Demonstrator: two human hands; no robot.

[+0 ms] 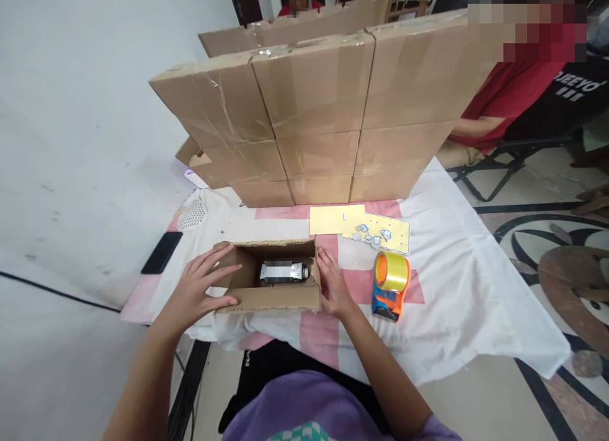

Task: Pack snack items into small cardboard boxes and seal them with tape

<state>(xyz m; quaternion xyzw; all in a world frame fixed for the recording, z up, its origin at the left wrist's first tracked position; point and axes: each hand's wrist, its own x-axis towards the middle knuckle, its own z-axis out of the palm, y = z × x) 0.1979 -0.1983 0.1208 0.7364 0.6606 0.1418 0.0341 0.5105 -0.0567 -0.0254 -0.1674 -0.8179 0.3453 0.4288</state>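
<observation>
A small open cardboard box stands on the cloth in front of me. Inside it lies a silver-white tube with a cap at its right end; its label is blurred out. My left hand grips the box's left end, thumb on the near rim and fingers spread over the flap. At the opposite end, my right hand holds the box's right side, with some fingertips hidden behind the cardboard. To the right lies an orange and blue tape dispenser carrying a roll of yellowish tape.
Stacked cardboard boxes form a wall across the table's back. Yellow sheets with small pieces on top lie before it. A black phone rests at left by the white wall. A person in red sits at the right.
</observation>
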